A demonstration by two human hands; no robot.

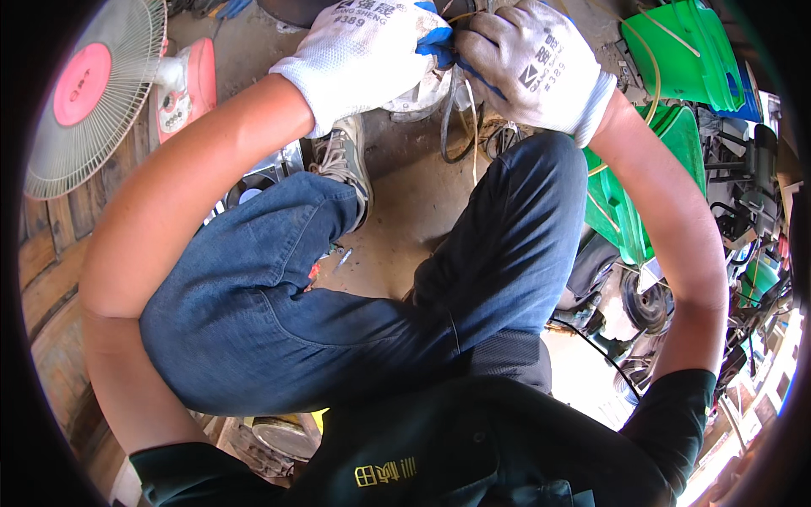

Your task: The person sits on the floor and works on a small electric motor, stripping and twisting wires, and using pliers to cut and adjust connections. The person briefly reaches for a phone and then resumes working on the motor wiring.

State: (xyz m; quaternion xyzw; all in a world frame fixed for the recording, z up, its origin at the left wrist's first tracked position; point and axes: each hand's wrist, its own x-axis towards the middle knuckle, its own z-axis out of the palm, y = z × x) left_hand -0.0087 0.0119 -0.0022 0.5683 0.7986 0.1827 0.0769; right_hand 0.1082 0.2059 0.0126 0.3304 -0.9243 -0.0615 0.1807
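Both hands wear white knit work gloves. My left hand [359,63] is closed around a blue object [435,46], perhaps a tool handle, at the top centre. My right hand [532,72], fingers curled, meets it from the right; what exactly it grips is hidden. Just below them is a pale metal part [410,106], partly covered by the gloves. A dark cable [448,148] and a thin yellowish wire [475,165] hang beside it. My bent jeans-clad legs and one sneaker [342,160] are below my arms.
A pink-and-white fan [93,84] lies at upper left over wooden boards [51,253]. Green plastic panels [667,46] stand at upper right, with assorted machine parts and a wheel [642,300] down the right side. Small loose items [342,253] lie on the floor between my legs.
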